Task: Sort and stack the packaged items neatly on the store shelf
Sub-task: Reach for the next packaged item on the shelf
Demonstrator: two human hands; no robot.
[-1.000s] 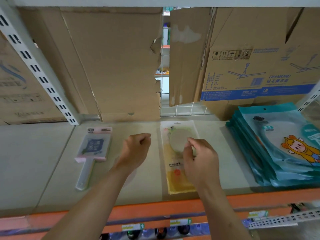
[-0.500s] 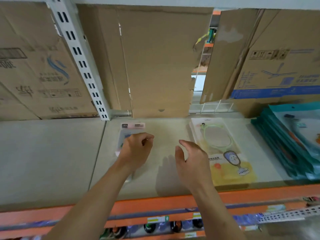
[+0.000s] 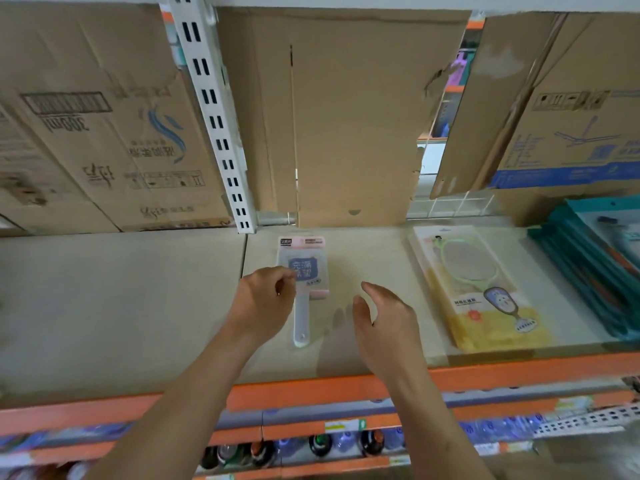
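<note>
A pink-edged packaged hand mirror (image 3: 304, 271) with a clear handle lies flat on the beige shelf board (image 3: 138, 299). My left hand (image 3: 265, 301) hovers at its left edge with fingers curled, and whether it touches the pack is unclear. My right hand (image 3: 384, 327) is held relaxed above bare shelf to the right of the pack, holding nothing. A yellow packaged green mirror (image 3: 478, 289) lies flat further right. A stack of teal packages (image 3: 595, 258) sits at the far right edge.
Cardboard boxes (image 3: 346, 116) line the back of the shelf. A white slotted upright (image 3: 214, 116) stands at the back left. The orange shelf lip (image 3: 311, 389) runs along the front, with bottles on the shelf below.
The view has swung left. My right hand left the yellow pack and moved left over bare shelf. My left hand moved up to the pink mirror pack.
</note>
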